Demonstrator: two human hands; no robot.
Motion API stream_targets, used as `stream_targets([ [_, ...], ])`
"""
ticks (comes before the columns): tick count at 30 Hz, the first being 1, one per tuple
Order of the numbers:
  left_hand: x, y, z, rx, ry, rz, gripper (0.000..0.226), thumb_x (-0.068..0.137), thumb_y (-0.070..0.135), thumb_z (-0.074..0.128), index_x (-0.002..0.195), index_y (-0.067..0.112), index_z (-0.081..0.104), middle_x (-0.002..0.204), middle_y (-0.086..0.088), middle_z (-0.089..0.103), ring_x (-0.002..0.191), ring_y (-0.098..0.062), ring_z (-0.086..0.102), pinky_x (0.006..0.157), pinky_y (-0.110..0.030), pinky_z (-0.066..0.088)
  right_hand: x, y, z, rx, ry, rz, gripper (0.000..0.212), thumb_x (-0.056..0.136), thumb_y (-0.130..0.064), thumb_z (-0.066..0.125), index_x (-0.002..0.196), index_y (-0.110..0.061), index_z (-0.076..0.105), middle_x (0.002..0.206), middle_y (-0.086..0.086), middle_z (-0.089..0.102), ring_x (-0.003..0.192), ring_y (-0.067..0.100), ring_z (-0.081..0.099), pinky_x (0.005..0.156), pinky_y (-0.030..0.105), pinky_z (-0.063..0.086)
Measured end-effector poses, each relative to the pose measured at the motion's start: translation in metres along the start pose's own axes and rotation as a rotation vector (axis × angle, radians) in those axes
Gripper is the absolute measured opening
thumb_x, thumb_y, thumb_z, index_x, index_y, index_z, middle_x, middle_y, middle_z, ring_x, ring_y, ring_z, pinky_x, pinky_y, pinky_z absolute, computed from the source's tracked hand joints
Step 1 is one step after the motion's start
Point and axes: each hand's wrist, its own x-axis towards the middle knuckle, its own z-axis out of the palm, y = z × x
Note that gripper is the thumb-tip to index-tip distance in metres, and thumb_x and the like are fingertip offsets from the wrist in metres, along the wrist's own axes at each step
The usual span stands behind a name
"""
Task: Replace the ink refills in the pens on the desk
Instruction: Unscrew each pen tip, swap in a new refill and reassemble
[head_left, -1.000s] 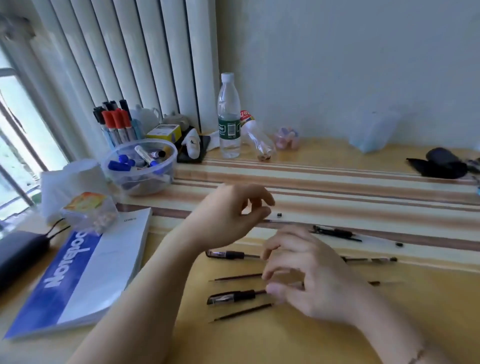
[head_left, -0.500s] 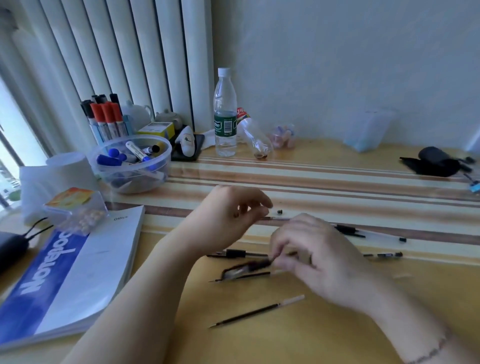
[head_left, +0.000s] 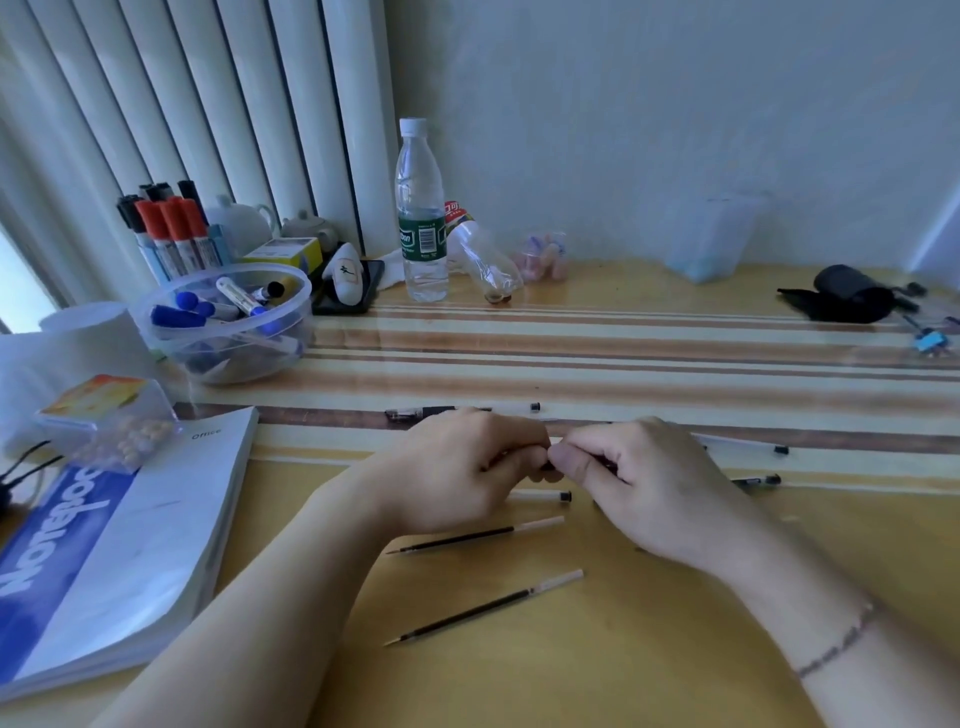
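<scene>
Both hands meet in the middle of the desk (head_left: 675, 649). The left hand (head_left: 457, 467) and the right hand (head_left: 639, 478) each curl their fingers around one pen (head_left: 551, 464), which is almost hidden between them. I think they hold it from both ends so they can twist or pull it apart. Just below the grip lie two refills (head_left: 475, 535) (head_left: 483, 607), close by so they are easy to grab. Just above the grip lies another pen (head_left: 421, 413). More pen parts (head_left: 756, 480) lie to the right of the grip.
</scene>
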Motion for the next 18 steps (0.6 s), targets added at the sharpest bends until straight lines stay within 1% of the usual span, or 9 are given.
stream_targets([
  [2, 0.0, 0.002, -0.002, -0.011, -0.02, 0.004, 0.018, 0.099, 0.032, 0.042, 0.089, 0.039, 0.055, 0.07, 0.031, 0.055, 0.064, 0.004, 0.051, 0.063, -0.023, 0.037, 0.0, 0.0, 0.0, -0.037, 0.005, -0.002, 0.041, 0.094, -0.05, 0.041, 0.072, -0.025, 0.065, 0.042, -0.004, 0.034, 0.044, 0.013, 0.038, 0.046, 0.021, 0.031],
  [5, 0.0, -0.001, -0.005, -0.021, 0.021, -0.053, 0.016, 0.098, 0.041, 0.049, 0.093, 0.035, 0.063, 0.055, 0.027, 0.055, 0.052, 0.005, 0.049, 0.053, -0.016, 0.031, -0.001, 0.0, -0.004, -0.04, 0.038, -0.009, 0.036, 0.092, -0.053, 0.039, 0.073, -0.034, 0.062, 0.045, -0.003, 0.043, 0.047, 0.014, 0.044, 0.046, 0.023, 0.028],
  [6, 0.0, -0.003, -0.006, -0.02, 0.06, -0.06, 0.02, 0.096, 0.046, 0.051, 0.094, 0.032, 0.065, 0.051, 0.021, 0.054, 0.051, 0.004, 0.05, 0.051, -0.017, 0.031, -0.002, 0.0, -0.005, -0.022, 0.048, -0.016, 0.034, 0.092, -0.053, 0.038, 0.072, -0.036, 0.061, 0.047, -0.002, 0.047, 0.048, 0.015, 0.046, 0.046, 0.024, 0.03],
  [8, -0.001, -0.007, -0.007, 0.033, 0.166, -0.024, 0.025, 0.093, 0.053, 0.05, 0.092, 0.033, 0.065, 0.052, 0.011, 0.052, 0.053, -0.005, 0.049, 0.05, -0.026, 0.037, -0.001, 0.002, -0.008, 0.01, 0.076, -0.025, 0.033, 0.093, -0.053, 0.037, 0.071, -0.043, 0.059, 0.049, -0.003, 0.051, 0.049, 0.014, 0.049, 0.047, 0.031, 0.035],
  [10, -0.002, -0.011, -0.009, 0.058, 0.242, -0.005, 0.025, 0.092, 0.053, 0.047, 0.088, 0.033, 0.062, 0.051, 0.007, 0.049, 0.05, -0.011, 0.047, 0.049, -0.03, 0.039, 0.0, 0.005, -0.01, 0.045, 0.106, -0.013, 0.031, 0.094, -0.051, 0.039, 0.068, -0.051, 0.056, 0.048, -0.008, 0.049, 0.049, 0.011, 0.047, 0.047, 0.029, 0.032],
  [12, -0.002, -0.013, -0.01, 0.056, 0.273, -0.004, 0.021, 0.092, 0.05, 0.048, 0.086, 0.034, 0.06, 0.051, 0.006, 0.049, 0.05, -0.014, 0.045, 0.049, -0.031, 0.039, 0.0, 0.009, -0.011, 0.086, 0.105, 0.01, 0.03, 0.095, -0.047, 0.042, 0.074, -0.044, 0.064, 0.047, -0.014, 0.048, 0.047, 0.008, 0.044, 0.048, 0.025, 0.029],
  [14, -0.002, -0.012, -0.01, 0.061, 0.251, -0.003, 0.018, 0.093, 0.046, 0.048, 0.085, 0.034, 0.058, 0.054, 0.006, 0.049, 0.053, -0.013, 0.046, 0.051, -0.031, 0.04, 0.0, 0.011, -0.01, 0.093, 0.086, 0.019, 0.033, 0.094, -0.046, 0.042, 0.078, -0.036, 0.069, 0.045, -0.011, 0.046, 0.045, 0.008, 0.042, 0.048, 0.027, 0.029],
  [16, -0.001, -0.011, -0.009, 0.04, 0.214, 0.014, 0.018, 0.094, 0.042, 0.046, 0.084, 0.031, 0.056, 0.056, 0.006, 0.048, 0.055, -0.014, 0.046, 0.052, -0.033, 0.039, 0.0, 0.011, -0.008, 0.057, 0.123, -0.004, 0.035, 0.092, -0.048, 0.042, 0.077, -0.033, 0.07, 0.045, -0.007, 0.049, 0.045, 0.01, 0.045, 0.047, 0.029, 0.034],
  [18, 0.0, -0.01, -0.008, 0.007, 0.209, 0.03, 0.02, 0.096, 0.039, 0.045, 0.081, 0.029, 0.052, 0.055, 0.005, 0.045, 0.054, -0.016, 0.044, 0.051, -0.034, 0.038, 0.001, 0.01, -0.007, 0.039, 0.22, -0.042, 0.03, 0.09, -0.048, 0.048, 0.082, -0.033, 0.073, 0.052, -0.008, 0.06, 0.05, 0.013, 0.054, 0.048, 0.031, 0.045],
])
